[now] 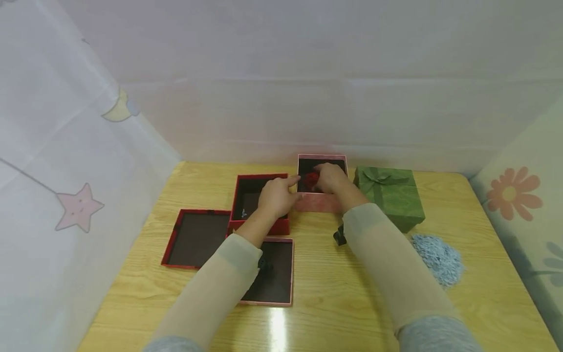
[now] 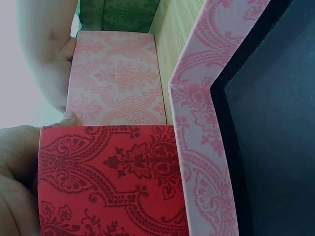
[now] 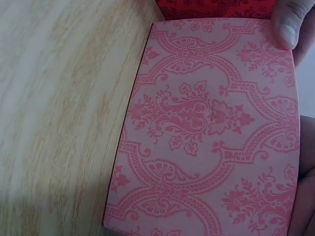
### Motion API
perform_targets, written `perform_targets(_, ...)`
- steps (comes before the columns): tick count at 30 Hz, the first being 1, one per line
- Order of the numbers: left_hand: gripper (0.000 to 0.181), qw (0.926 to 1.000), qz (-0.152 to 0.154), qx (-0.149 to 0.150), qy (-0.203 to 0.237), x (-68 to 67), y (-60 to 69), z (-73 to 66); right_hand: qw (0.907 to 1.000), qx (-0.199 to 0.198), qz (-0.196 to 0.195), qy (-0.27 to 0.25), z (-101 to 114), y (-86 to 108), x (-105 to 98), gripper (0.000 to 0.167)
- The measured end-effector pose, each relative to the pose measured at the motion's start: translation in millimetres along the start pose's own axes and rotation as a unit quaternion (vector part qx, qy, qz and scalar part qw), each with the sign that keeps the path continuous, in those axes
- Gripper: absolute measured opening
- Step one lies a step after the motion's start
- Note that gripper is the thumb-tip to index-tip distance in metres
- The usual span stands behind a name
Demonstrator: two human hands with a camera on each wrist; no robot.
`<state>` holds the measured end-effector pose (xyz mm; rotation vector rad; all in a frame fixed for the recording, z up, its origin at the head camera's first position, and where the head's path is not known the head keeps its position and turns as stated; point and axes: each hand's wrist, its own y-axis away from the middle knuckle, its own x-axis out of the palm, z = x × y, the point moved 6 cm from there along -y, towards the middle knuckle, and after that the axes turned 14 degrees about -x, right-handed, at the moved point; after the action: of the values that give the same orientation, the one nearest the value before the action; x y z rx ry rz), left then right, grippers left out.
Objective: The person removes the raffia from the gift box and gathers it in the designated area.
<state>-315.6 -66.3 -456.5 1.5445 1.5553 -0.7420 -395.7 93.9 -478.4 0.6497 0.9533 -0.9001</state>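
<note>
A pink patterned box (image 1: 318, 202) stands at the back of the table with its top uncovered. My left hand (image 1: 276, 198) reaches over an uncovered red box (image 1: 279, 228) and grips the pink box's near left corner; its thumb (image 3: 289, 30) lies on the front wall in the right wrist view. Inside the pink box, my right hand (image 1: 332, 179) pinches a small dark red round thing (image 1: 312, 180), its kind unclear. The right fingertips are partly hidden. A small pale item (image 1: 244, 213) lies in the red box.
A red-rimmed lid (image 1: 200, 239) and a pink-rimmed lid (image 1: 279, 281) lie inside up at left. A dark small thing (image 1: 264, 265) sits on the pink one. At right are a green box (image 1: 398, 195) with a bow, blue shredded paper (image 1: 440, 259) and a black object (image 1: 339, 235).
</note>
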Motion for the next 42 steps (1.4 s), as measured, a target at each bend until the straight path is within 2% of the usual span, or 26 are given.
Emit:
perform_targets(4, 0.06, 1.0, 0.005, -0.003, 0.005, 1.2, 0.9, -0.9, 0.9999, 0.011, 0.004, 0.002, -1.3, 2.4, -0.6, 0.065)
perform_targets(10, 0.06, 1.0, 0.005, -0.006, 0.006, 2.0, 1.9, -1.4, 0.9996, 0.021, 0.009, 0.015, -1.5, 5.7, -0.1, 0.049)
perform_targets(19, 0.059, 1.0, -0.002, -0.005, -0.002, 4.5, -0.1, -0.7, 0.9994, 0.002, 0.007, 0.034, -0.8, 4.9, -1.7, 0.045)
perform_targets(25, 0.058, 1.0, -0.001, -0.002, -0.004, 3.7, -1.2, -2.2, 0.9997, -0.012, -0.012, 0.016, -0.2, 5.7, -5.3, 0.042)
perform_targets(34, 0.057, 1.0, 0.004, 0.001, 0.003, 4.5, -0.9, -3.1, 0.9996, -0.012, 0.023, -0.011, 2.9, 1.8, 3.4, 0.043)
perform_targets(42, 0.058, 0.9999, 0.006, -0.004, 0.009, 3.1, -3.3, -1.5, 0.9996, -0.027, 0.003, 0.005, 3.2, -2.5, 2.9, 0.034)
